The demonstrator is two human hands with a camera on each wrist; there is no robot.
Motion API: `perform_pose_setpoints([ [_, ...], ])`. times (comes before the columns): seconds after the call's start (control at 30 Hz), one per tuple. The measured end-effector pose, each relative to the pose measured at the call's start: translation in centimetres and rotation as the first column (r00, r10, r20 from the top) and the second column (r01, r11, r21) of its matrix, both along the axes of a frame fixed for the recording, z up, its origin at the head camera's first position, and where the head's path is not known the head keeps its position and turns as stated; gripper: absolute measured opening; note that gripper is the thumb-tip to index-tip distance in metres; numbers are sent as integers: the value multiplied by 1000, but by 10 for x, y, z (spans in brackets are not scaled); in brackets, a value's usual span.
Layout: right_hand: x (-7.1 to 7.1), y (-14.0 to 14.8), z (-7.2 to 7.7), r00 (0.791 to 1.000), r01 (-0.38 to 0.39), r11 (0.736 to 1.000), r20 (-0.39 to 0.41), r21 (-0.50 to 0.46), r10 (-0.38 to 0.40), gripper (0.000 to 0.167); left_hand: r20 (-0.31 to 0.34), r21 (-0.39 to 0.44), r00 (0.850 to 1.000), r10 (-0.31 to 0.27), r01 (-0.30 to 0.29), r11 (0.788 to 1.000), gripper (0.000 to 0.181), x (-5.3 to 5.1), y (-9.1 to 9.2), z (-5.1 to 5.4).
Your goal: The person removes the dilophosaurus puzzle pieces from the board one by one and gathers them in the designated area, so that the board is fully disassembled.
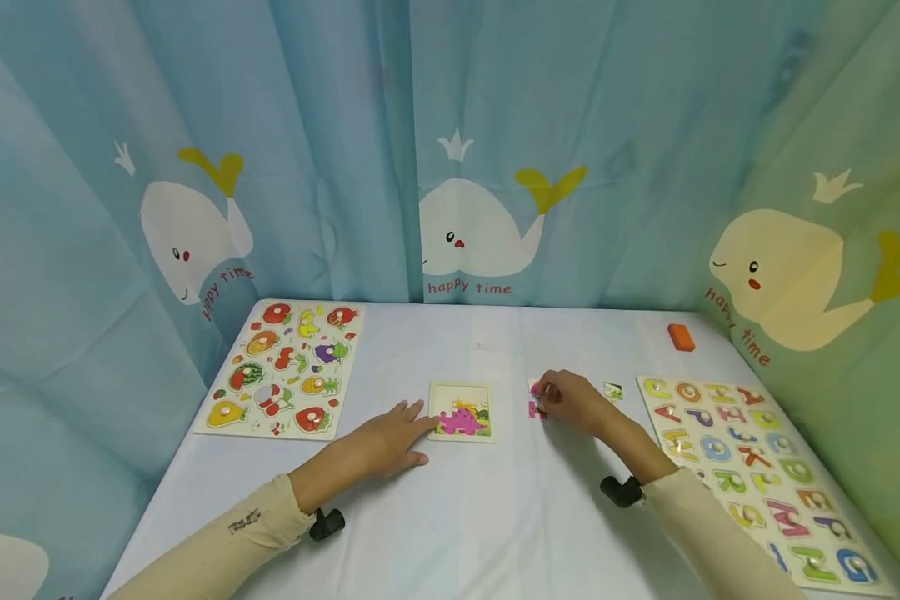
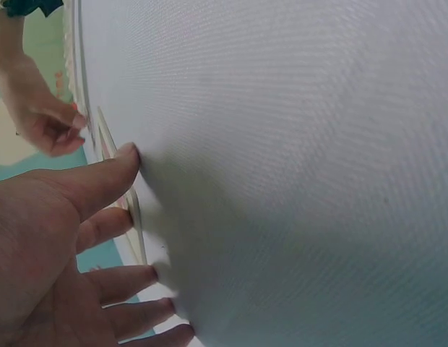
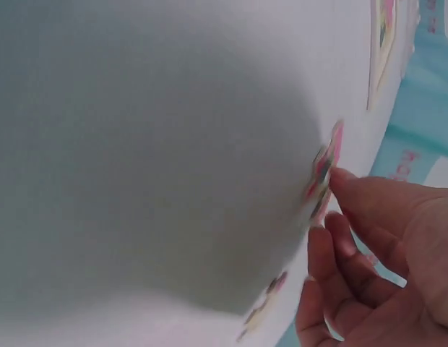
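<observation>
A small wooden jigsaw tray (image 1: 457, 389), partly filled with a pink dinosaur picture, lies mid-table. My left hand (image 1: 394, 442) lies at its left edge, fingers spread, with a fingertip touching the rim; in the left wrist view the thumb (image 2: 112, 177) is extended beside the tray's edge. To the right of the tray, my right hand (image 1: 572, 402) pinches a pink jigsaw piece (image 3: 335, 144) between thumb and fingers. Another pink piece (image 1: 534, 410) shows just below those fingertips in the head view. A greenish-white loose piece (image 1: 612, 391) lies right of that hand.
A fruit peg puzzle board (image 1: 228, 423) lies at the left of the table. On the right is an alphabet puzzle board (image 1: 768, 508), partly behind my right forearm. An orange block (image 1: 681, 337) sits at the back right. Whale-print curtains (image 1: 330, 167) surround the table.
</observation>
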State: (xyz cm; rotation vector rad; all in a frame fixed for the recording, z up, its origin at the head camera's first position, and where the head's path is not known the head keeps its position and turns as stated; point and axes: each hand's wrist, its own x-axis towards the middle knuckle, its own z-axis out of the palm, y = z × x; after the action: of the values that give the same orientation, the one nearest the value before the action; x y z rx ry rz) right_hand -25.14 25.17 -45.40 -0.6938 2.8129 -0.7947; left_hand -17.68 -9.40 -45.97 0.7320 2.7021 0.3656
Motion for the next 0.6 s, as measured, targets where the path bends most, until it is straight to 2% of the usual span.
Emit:
perform_pose_setpoints([
  [0.13,4,-19,5,1000,14,1000,-28,0,-14,11,2,-3,1000,2,-2,1000,62,0,2,3],
  [0.23,10,-38,7,999,-19,1000,-49,2,19,16,4,-3,1000,0,0,1000,63,-1,3,4],
  [0.33,17,-60,6,998,-43,999,-34,13,44,25,6,3,1000,-8,8,1000,62,-2,4,3],
  [0.47,25,-92,2,999,-50,997,-13,58,51,34,18,3,1000,-1,1,1000,62,-1,3,3],
  [0.6,29,-112,-1,998,-51,992,-36,118,56,40,20,0,1000,8,-8,1000,62,0,2,3],
])
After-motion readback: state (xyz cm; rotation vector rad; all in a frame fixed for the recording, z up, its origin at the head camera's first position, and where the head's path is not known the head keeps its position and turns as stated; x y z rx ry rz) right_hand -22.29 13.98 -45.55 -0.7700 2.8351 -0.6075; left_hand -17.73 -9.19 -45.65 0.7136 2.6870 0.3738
